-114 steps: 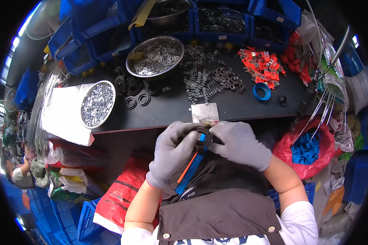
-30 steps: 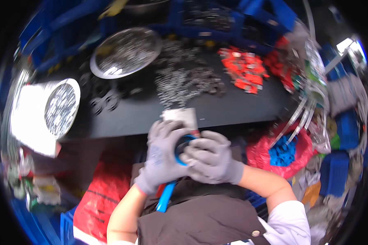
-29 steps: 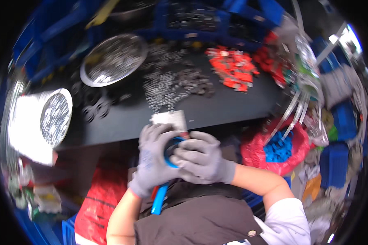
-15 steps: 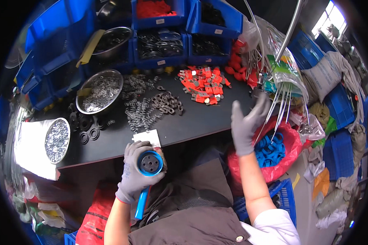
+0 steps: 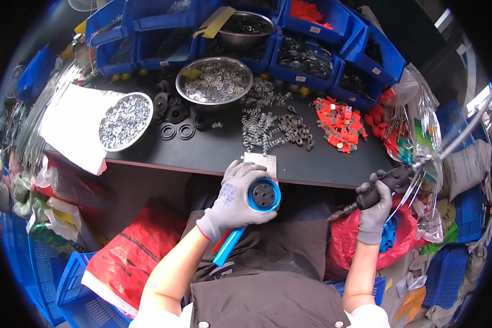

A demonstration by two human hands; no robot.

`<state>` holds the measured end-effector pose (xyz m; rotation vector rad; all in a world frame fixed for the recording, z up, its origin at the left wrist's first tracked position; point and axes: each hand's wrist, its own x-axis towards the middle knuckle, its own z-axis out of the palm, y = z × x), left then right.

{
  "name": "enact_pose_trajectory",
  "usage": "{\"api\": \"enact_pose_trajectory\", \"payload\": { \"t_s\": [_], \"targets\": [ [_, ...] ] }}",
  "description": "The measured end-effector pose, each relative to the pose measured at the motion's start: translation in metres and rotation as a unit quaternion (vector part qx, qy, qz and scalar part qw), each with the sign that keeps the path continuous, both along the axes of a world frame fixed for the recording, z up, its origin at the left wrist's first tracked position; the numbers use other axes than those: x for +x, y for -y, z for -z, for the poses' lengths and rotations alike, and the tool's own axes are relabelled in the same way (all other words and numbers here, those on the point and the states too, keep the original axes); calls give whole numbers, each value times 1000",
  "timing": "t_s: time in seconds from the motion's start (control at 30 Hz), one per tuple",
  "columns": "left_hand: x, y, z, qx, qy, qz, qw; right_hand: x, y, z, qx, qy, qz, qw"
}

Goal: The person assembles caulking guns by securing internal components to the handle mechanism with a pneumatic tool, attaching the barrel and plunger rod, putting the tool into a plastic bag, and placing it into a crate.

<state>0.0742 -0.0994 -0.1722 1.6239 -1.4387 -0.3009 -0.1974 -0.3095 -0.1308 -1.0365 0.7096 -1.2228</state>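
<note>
Lying in the left hand [image 5: 232,199]: one blue ring-ended part [image 5: 264,210], its round end at the hand's right side, between the fingers above and the thumb below; a black disc [image 5: 264,195], pierced with holes, sat inside the ring and faced upward.
Blue handle [image 5: 229,247]: emerged beneath the same hand and slanted down to the left, in front of the apron [image 5: 306,240].
Dark power tool [image 5: 394,180]: lay across the right hand [image 5: 374,213], well apart from the blue ring-ended part; its narrow bit [image 5: 341,211] pointed to the lower left, over the pink-red bag [image 5: 347,246].
Hidden or unclear: the join of ring and handle was covered by the left hand; a red strip [image 5: 220,240] beside the handle showed only in part; the tool's upper end merged with metal rods [image 5: 421,183]; blue pieces [image 5: 388,235] in the bag were partly behind the right wrist.
Left grip: closed about the ring, fingers and thumb curved against its rim.
Right grip: fingers wrapped round the tool's body.
Table edge: a pale metal plate [image 5: 262,162] lay just beyond the left fingers, with loose springs [image 5: 257,131] behind it.
</note>
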Motion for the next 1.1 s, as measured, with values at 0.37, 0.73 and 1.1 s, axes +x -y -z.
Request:
{"api": "enact_pose_trajectory", "payload": {
  "t_s": [0.37, 0.73, 1.1],
  "targets": [
    [-1, -1, 0, -15, -6, -11, 1000, 121, -91, -67, -153, 182, -274, 932],
    [4, -4, 3, -10, -14, -8, 1000, 131, -90, -71, -136, 72, -315, 937],
    [0, -3, 5, -25, -31, -31, 999, 163, -118, -91, -93, -28, -360, 928]
  ]
}}
